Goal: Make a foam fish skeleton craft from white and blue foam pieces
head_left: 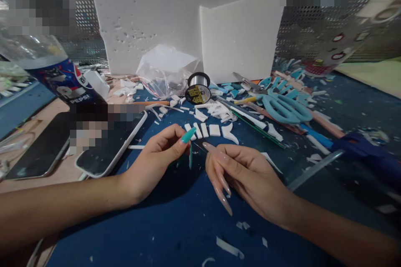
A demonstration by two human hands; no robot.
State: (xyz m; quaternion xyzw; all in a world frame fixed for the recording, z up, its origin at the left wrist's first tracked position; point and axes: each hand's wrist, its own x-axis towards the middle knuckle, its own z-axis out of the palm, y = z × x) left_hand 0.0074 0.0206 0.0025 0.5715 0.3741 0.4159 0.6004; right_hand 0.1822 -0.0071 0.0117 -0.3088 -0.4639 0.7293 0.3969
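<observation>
Over the blue mat, my left hand is closed in a pinch, thumb against fingers, its long nails teal. Close to it on the right, my right hand pinches with thumb and index finger; its nails are long and pale pink. A faint thin line seems to run between the fingertips, too fine to name. Just beyond lies a row of small white foam pieces, one of them curved. Behind the row stands a spool of clear line with a black and yellow label.
Light-blue scissors lie at right among foam scraps, near a dark-blue glue gun. Two phones and a Pepsi bottle are at left. White foam boards and a plastic bag stand behind.
</observation>
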